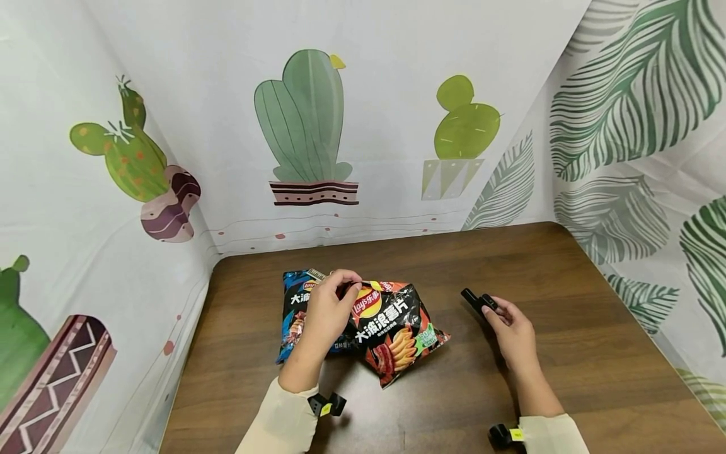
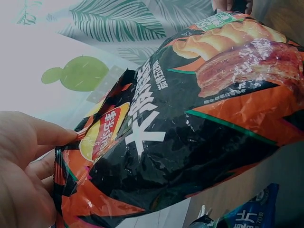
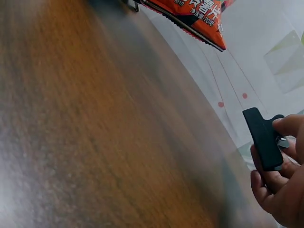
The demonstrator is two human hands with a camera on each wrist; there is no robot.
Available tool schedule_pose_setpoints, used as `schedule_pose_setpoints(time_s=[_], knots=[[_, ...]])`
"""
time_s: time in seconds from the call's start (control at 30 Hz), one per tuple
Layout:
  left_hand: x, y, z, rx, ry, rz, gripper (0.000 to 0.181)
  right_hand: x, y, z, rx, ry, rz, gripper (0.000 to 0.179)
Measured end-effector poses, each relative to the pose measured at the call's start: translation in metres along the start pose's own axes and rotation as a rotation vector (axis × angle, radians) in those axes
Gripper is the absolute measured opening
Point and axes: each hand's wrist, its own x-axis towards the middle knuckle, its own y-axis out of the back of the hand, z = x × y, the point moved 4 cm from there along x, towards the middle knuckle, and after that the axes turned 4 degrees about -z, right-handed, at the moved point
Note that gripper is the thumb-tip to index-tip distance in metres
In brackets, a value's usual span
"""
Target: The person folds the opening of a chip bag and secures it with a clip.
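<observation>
My left hand (image 1: 331, 309) pinches the top edge of an orange-and-black Lay's chip bag (image 1: 391, 321) between thumb and fingers. In the left wrist view the thumb and fingers of the left hand (image 2: 23, 166) grip a top corner of that chip bag (image 2: 190, 114), which is tilted and puffed out. A black bag clip (image 1: 475, 299) is held by my right hand (image 1: 517, 331), apart from the bag and to its right. Up close in the right wrist view, the clip (image 3: 264, 140) has a long flat bar, and the thumb lies on its handle.
A blue-and-black Lay's chip bag (image 1: 295, 309) lies on the wooden table (image 1: 454, 403), partly hidden behind my left hand and the orange bag. Fabric printed with cacti and leaves (image 1: 386, 126) hangs around the table's back and sides.
</observation>
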Motion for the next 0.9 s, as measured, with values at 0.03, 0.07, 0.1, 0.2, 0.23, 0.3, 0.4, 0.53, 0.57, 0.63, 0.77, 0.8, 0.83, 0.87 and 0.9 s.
schedule_pose_setpoints(time_s=[0.03,0.07,0.1,0.2,0.23,0.3,0.4,0.53,0.57,0.63,0.77,0.8,0.83,0.87,0.9], knots=[[0.000,0.000,0.000,0.000,-0.001,0.000,0.003,0.000,-0.001,0.000,0.027,0.001,-0.008,0.046],[0.000,0.000,0.000,-0.001,-0.002,0.000,0.003,0.000,-0.001,0.000,0.051,0.004,-0.017,0.047],[0.000,0.000,0.000,0.001,-0.004,-0.001,0.003,0.000,-0.002,0.000,0.073,0.008,-0.023,0.047],[0.000,0.000,0.001,-0.006,-0.006,-0.002,0.003,0.000,-0.005,-0.003,0.138,0.029,-0.045,0.047],[0.000,0.000,0.001,-0.010,-0.008,-0.003,0.003,0.000,-0.006,-0.003,0.157,0.042,-0.050,0.048],[0.001,0.000,0.001,-0.016,-0.011,-0.005,0.003,0.000,-0.008,-0.006,0.192,0.043,-0.064,0.048],[0.001,0.000,0.001,-0.024,-0.016,-0.008,0.003,0.000,-0.010,-0.010,0.198,0.038,-0.065,0.048],[0.001,0.000,0.002,-0.026,-0.023,-0.008,0.004,0.001,-0.012,-0.013,0.166,0.029,-0.055,0.051],[0.001,0.000,0.002,-0.024,-0.024,-0.009,0.004,0.001,-0.013,-0.013,0.170,0.026,-0.054,0.051],[0.002,0.000,0.002,-0.020,-0.027,-0.010,0.004,0.001,-0.015,-0.014,0.194,0.021,-0.052,0.051],[0.002,0.000,0.002,-0.021,-0.027,-0.016,0.004,0.001,-0.018,-0.017,0.263,0.027,-0.034,0.049],[0.002,0.000,0.002,-0.023,-0.028,-0.017,0.004,0.001,-0.018,-0.018,0.274,0.029,-0.028,0.048],[0.002,0.000,0.002,-0.023,-0.028,-0.016,0.004,0.001,-0.019,-0.019,0.283,0.032,-0.020,0.047],[0.002,0.000,0.002,-0.023,-0.029,-0.016,0.004,0.001,-0.020,-0.019,0.295,0.035,-0.013,0.045],[0.002,0.000,0.002,-0.023,-0.031,-0.017,0.004,0.001,-0.020,-0.021,0.293,0.040,-0.007,0.044]])
